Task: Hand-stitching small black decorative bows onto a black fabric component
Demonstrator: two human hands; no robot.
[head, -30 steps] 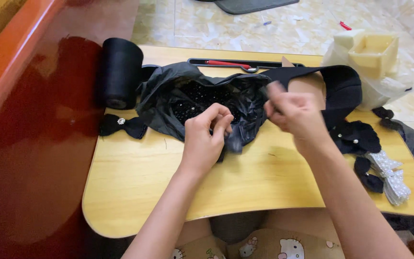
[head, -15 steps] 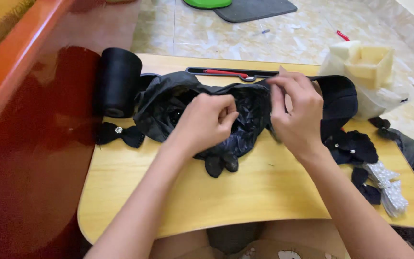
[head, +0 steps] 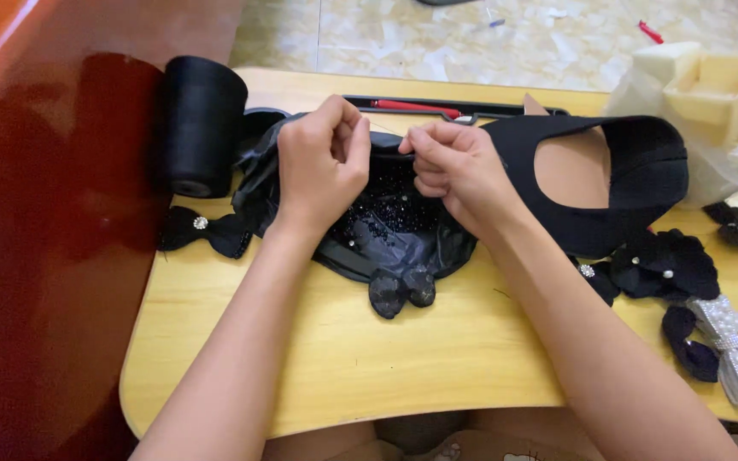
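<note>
My left hand (head: 322, 166) and my right hand (head: 454, 171) both pinch the far rim of a crumpled black plastic bag (head: 386, 235) on a small wooden table (head: 437, 350). Tiny black beads show inside the bag. A small black bow (head: 401, 288) lies against the bag's near edge. Each hand's fingers are closed on the bag's edge, close together near the middle.
A large black thread spool (head: 202, 124) lies at the left. A black shoe (head: 608, 175) sits right of my hands, with black bows (head: 668, 269) and a pearl bow (head: 732, 341) beyond. Another bow (head: 202, 230) lies left. A black tray (head: 446, 108) and cream box (head: 711, 81) stand behind.
Both hands moved away from me to the bag's far rim and came closer together. The bag now lies flatter with its beads exposed.
</note>
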